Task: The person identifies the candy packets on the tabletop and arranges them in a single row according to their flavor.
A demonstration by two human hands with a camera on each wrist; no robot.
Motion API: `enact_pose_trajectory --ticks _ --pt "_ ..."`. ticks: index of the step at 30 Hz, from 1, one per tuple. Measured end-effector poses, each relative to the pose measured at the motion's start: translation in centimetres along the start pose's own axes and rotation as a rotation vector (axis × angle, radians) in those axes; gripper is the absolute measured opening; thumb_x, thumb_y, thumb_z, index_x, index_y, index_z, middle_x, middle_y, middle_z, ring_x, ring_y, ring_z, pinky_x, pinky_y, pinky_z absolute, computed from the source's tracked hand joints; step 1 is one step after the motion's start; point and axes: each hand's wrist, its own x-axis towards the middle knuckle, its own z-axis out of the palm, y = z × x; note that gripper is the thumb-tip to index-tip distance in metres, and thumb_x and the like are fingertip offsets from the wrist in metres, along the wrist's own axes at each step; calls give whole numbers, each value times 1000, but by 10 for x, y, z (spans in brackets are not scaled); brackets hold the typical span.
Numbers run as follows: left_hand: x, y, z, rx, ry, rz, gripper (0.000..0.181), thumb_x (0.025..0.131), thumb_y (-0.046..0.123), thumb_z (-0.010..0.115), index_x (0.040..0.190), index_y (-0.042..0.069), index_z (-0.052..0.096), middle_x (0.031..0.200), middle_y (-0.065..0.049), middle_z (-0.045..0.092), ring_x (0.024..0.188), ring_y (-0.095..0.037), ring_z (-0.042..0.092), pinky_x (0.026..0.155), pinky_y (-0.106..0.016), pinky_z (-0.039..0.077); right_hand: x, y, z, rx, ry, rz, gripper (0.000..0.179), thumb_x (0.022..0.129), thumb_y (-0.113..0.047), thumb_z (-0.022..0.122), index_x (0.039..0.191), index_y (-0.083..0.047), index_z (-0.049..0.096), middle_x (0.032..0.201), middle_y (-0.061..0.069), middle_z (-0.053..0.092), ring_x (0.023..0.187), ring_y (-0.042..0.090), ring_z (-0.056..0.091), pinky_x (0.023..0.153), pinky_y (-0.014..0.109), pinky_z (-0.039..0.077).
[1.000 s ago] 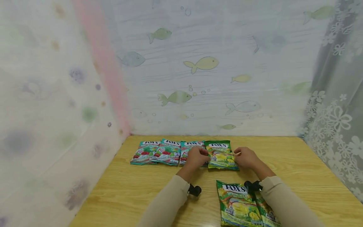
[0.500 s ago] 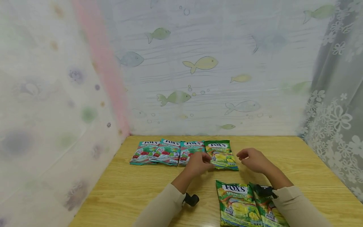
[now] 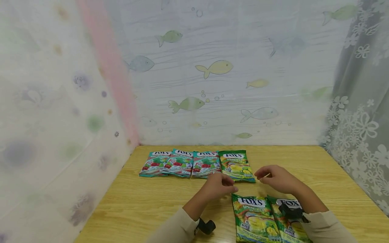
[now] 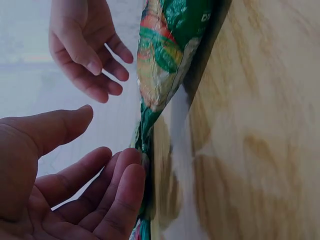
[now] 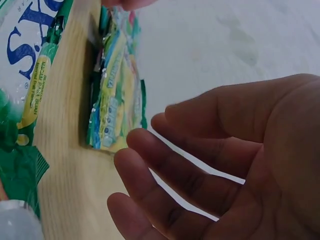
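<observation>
In the head view a green Fox's candy bag (image 3: 236,166) lies at the right end of the back row. My left hand (image 3: 217,186) hovers in front of that row, fingers loosely bent and holding nothing. To the bag's right, my right hand (image 3: 278,179) is apart from it, with relaxed fingers and nothing in them. Nearer to me lie two more green candy bags, a left one (image 3: 256,219) just below my left fingertips and a right one (image 3: 288,224) partly covered by my right wrist. Both wrist views show gaps between thumb and fingers.
Three teal Fox's candy bags, a left one (image 3: 155,164), a middle one (image 3: 180,163) and a right one (image 3: 206,165), continue the back row leftward. The wooden table (image 3: 146,202) meets a fish-patterned curtain (image 3: 188,125) behind. A black wrist camera (image 3: 206,226) sits at my left cuff.
Both hands have let go of the back-row green bag and drawn toward me. The right hand has also shifted rightward. The bag stays flat on the table.
</observation>
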Motion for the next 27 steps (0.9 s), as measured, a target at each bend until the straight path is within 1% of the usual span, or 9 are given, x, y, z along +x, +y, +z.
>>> enact_pose_trajectory --ticks 4,7,11,15,20,24,27 --pt "-3 0 3 -7 -27 -37 27 95 30 77 113 10 78 101 7 72 88 -8 65 75 -31 57 -1 3 2 16 -23 -10 29 103 -15 62 127 1 69 118 15 71 104 25 67 83 40 59" --pt "-4 -2 4 2 -29 -53 26 95 30 78 113 12 79 102 8 72 87 -7 65 75 -30 57 -1 5 4 30 -42 -23 30 104 -16 62 126 2 68 118 16 71 102 25 67 81 38 57" --pt "-5 -5 5 -23 -50 -53 24 96 27 76 114 11 78 101 5 73 81 -11 67 70 -31 58 0 6 5 36 -66 -35 31 104 -17 62 127 2 68 118 17 70 103 25 67 81 38 57" --pt "-6 -7 5 -51 -76 -48 19 98 23 74 110 10 79 99 3 74 75 -15 69 67 -32 58 -1 9 3 13 -71 -40 31 104 -19 62 127 1 68 118 15 71 105 27 67 82 38 57" --pt "-6 -8 6 -69 -75 -58 13 97 19 75 104 11 81 95 2 75 75 -15 70 66 -32 59 -2 10 3 14 -82 -41 31 104 -20 63 127 1 68 118 14 71 104 27 67 79 35 57" --pt "-6 -10 7 -61 -61 -70 11 95 17 77 103 11 82 96 3 74 76 -14 69 66 -32 59 -1 10 3 26 -91 -48 32 104 -20 62 127 2 68 118 14 71 104 27 67 78 31 57" --pt "-6 -11 6 -73 -56 -71 10 94 16 77 101 11 82 96 3 74 76 -15 69 66 -32 59 0 10 4 28 -92 -50 32 105 -20 62 128 2 67 118 14 71 105 27 67 79 30 57"
